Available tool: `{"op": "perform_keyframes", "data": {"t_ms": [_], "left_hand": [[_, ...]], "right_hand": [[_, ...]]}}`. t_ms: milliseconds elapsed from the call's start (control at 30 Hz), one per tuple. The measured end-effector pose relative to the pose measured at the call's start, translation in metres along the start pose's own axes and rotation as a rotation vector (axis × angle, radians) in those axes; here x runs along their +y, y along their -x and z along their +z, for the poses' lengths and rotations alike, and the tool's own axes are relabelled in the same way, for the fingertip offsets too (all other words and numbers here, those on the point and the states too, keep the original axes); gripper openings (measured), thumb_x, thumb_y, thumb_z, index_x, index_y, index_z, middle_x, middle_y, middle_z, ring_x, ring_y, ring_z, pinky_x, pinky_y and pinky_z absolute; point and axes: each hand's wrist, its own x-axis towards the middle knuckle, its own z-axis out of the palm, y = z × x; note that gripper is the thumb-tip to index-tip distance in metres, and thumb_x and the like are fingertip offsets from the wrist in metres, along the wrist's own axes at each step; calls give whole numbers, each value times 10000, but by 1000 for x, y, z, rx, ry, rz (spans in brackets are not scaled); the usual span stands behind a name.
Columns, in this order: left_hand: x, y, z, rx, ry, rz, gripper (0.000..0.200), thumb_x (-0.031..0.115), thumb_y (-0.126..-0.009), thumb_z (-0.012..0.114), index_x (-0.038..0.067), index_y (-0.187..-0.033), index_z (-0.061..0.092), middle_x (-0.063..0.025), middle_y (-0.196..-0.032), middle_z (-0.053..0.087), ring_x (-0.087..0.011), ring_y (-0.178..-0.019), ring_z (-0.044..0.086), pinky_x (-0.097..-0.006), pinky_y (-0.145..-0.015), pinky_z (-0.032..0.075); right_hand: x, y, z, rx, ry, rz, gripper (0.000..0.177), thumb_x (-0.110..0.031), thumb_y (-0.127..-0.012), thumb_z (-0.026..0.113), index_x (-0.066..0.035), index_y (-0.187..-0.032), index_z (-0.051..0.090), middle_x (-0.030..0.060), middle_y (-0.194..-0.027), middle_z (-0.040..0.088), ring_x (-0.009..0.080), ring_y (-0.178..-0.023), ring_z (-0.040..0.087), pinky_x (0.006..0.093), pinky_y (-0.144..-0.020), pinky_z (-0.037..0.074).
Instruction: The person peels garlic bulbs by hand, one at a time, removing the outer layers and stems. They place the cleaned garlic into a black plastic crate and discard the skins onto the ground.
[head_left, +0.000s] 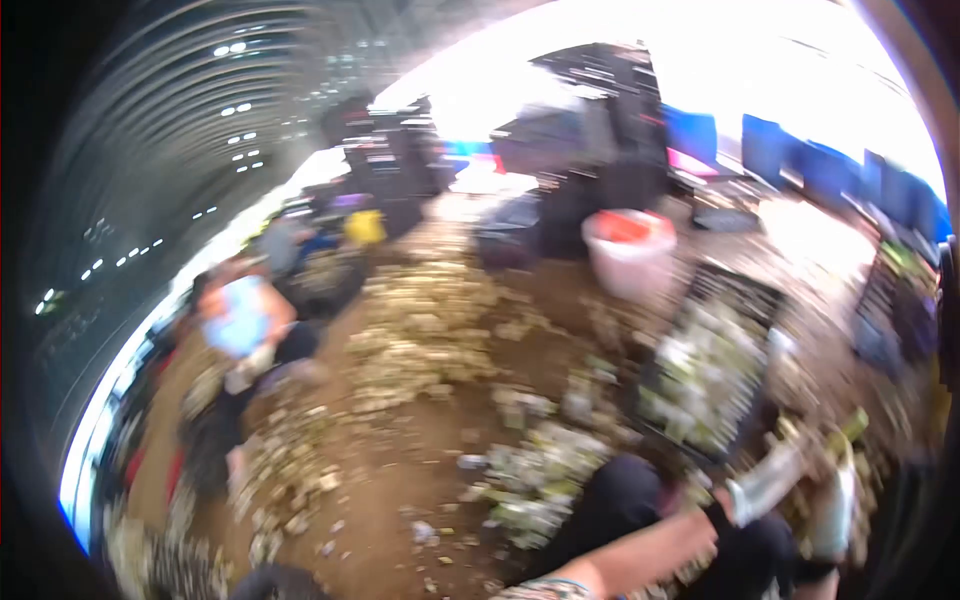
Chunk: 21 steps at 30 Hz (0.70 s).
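Note:
The whole view is smeared by motion. My left hand (768,482), in a pale glove, reaches in from the lower right over my dark-trousered knees. Close beside it is my right hand (834,508), also in a pale glove with a dark cuff. At the fingertips of both hands is a yellow-green and brownish piece (850,428), perhaps plant matter, too blurred to name. The fingers are too smeared to show whether they grip it. Just beyond my hands stands a black crate (652,408) full of whitish-green produce (705,375).
A heap of white-green produce (540,485) lies left of my knees. Pale yellowish pieces (420,335) cover the brown ground further off. A white bucket (630,262) with something red inside stands behind the crate. Another person (245,315) is bent low at the left.

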Motion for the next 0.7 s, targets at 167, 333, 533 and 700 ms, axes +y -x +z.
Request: {"op": "perform_keyframes", "data": {"t_ms": [167,333,533,700], "left_hand": [[-26,-14,-27,-202,462,-325,414,357,-1040,428,93,-1345,518,-51,-1103,647,-181,-780,633,-345,-667,538],[-88,-21,-23,542,98,-257,426,497,-995,500,146,-1229,562,-75,-1135,638,-237,-1042,615,-439,-937,484],[-160,-18,5,508,-36,-427,469,431,-987,556,129,-1337,474,-59,-1156,555,-199,-1001,570,-377,-953,465],[-209,-16,5,434,-89,-554,357,279,-992,579,146,-1316,511,-31,-1091,598,-187,-954,599,-356,-865,495]], "right_hand": [[-35,73,-204,511,478,-227,230,-89,-893,676,-30,-1099,592,0,-842,632,62,-689,560,210,-591,446],[-20,305,-392,1323,926,9,267,-73,-782,781,-8,-994,633,60,-852,679,117,-694,616,261,-609,500],[-45,284,-360,1186,1356,390,526,-307,-798,756,-66,-1251,644,190,-1260,617,312,-1201,571,397,-1006,456],[24,43,-469,1007,996,148,525,-380,-862,689,55,-1155,649,219,-1087,696,279,-978,682,365,-838,523]]}}
